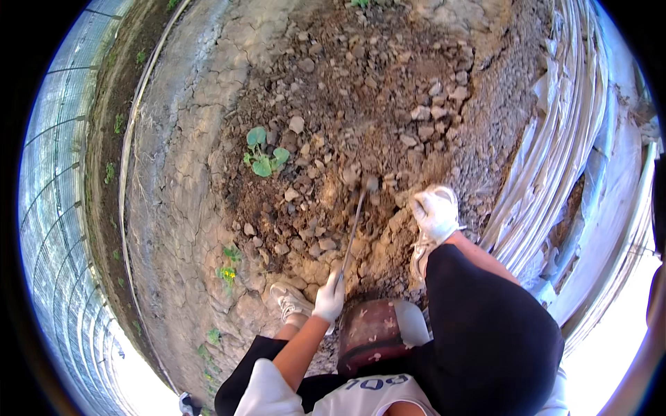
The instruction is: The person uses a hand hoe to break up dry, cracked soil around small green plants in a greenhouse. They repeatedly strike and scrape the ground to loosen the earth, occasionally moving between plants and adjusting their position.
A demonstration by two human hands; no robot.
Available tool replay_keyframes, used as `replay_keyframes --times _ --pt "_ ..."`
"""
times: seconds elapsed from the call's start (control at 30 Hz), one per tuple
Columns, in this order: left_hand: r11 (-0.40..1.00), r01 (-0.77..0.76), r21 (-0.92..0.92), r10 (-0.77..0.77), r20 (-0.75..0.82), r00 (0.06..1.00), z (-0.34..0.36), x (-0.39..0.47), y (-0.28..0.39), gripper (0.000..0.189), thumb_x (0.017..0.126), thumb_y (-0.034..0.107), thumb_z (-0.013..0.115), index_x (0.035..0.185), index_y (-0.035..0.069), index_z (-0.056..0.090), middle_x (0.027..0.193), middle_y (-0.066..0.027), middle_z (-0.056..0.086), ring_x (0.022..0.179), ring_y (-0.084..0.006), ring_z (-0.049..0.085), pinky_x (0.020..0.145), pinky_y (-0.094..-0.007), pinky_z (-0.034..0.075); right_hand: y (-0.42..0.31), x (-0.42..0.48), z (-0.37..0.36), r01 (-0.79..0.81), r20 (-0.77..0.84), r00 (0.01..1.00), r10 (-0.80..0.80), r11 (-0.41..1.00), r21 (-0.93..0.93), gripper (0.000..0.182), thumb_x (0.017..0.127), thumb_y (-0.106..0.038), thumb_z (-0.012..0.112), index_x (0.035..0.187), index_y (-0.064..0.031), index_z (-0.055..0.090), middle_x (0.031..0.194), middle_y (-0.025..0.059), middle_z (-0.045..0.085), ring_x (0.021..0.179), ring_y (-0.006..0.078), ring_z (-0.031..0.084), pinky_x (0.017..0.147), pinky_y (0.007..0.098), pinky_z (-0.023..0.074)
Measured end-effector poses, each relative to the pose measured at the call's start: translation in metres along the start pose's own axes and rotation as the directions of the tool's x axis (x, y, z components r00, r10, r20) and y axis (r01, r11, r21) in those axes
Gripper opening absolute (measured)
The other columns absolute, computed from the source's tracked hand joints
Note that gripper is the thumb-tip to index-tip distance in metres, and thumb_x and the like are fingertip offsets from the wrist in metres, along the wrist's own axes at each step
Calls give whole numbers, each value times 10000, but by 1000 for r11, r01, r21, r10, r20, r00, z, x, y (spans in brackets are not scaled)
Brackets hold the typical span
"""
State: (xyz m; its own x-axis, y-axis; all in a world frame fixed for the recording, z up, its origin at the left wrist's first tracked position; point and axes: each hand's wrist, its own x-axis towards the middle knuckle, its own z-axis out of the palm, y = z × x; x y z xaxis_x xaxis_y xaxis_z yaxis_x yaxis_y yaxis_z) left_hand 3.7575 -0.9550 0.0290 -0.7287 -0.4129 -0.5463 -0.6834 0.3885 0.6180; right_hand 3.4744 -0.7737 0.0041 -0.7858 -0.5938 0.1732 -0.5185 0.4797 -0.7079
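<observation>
My left hand [330,299], in a white glove, is closed around the end of a long, thin-handled hand tool [354,229]. The tool's small head rests at or just over loose brown soil [333,182]; it is blurred, so its exact kind cannot be told. My right hand [436,210], also in a white glove, is held over my shoe by my right knee, with its fingers curled. Whether it holds anything cannot be told. A young broad-leaved green seedling [264,158] stands among the clods, left of the tool's head.
A dark red patterned seat [372,330] is between my legs. White plastic sheeting [562,135] lies in folds along the right. Small plants, one yellow-flowered [227,274], grow on cracked ground at left. A pale hose or cord [125,156] runs beside the greenhouse wall [52,156].
</observation>
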Motion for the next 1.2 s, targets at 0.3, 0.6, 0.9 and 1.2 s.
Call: replay_keyframes --times 0.3,0.6,0.9,1.2 --pt "976 -143 -164 142 -19 990 40 116 60 370 936 248 431 1300 185 411 682 -167 558 557 -254 518 592 -334 457 -3 8 5 15 -40 999 -15 1000 4 108 825 -190 600 815 -82 605 689 103 600 644 288 575 604 380 436" --pt "994 106 15 -107 149 983 10 -13 -14 375 916 254 461 1257 98 447 861 -223 621 801 -393 619 683 -402 494 6 2 0 -30 -23 999 30 999 -25 109 834 -190 593 838 -82 604 711 98 608 660 288 591 621 365 458" --pt "995 92 29 -95 140 986 -14 -15 4 361 910 211 472 1257 113 460 890 -220 630 849 -370 627 687 -388 490 5 2 2 -56 -57 997 56 998 0 74 791 -178 617 785 -105 626 669 84 605 680 274 587 644 378 441" --pt "985 -99 -144 102 12 995 -20 29 76 392 924 140 472 1306 61 431 928 -128 642 700 -152 604 667 -273 484 27 -8 7 -210 -72 973 219 970 120 84 843 -154 555 862 -87 601 771 98 622 775 304 582 712 395 441"
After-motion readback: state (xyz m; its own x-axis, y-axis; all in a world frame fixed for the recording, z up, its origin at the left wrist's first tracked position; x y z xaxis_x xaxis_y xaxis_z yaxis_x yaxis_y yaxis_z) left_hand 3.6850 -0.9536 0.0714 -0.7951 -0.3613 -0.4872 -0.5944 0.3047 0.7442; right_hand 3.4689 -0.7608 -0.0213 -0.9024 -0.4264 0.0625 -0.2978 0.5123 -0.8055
